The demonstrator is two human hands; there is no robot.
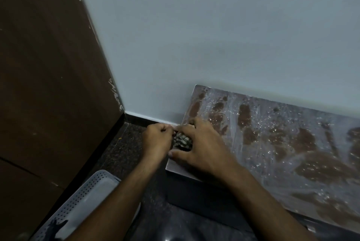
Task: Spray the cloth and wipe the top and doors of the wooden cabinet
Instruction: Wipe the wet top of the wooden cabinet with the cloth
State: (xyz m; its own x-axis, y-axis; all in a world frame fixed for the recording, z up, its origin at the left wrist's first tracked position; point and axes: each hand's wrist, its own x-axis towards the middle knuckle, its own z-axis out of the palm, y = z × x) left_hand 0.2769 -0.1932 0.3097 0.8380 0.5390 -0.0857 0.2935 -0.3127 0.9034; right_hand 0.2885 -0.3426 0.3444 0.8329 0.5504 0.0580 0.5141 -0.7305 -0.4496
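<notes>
A low wooden cabinet stands against the wall, and its dusty, smeared top fills the right half of the view. At the top's left front corner lies a small crumpled grey cloth. Both hands hold it. My left hand is closed on the cloth's left side, just off the cabinet's edge. My right hand covers the cloth from the right, its fingers spread over the cloth and the cabinet top. Most of the cloth is hidden between the hands. No spray bottle is in view.
A tall dark brown wooden panel rises at the left. A pale grey wall is behind the cabinet. A white perforated plastic basket sits on the dark speckled floor at lower left, close to my left forearm.
</notes>
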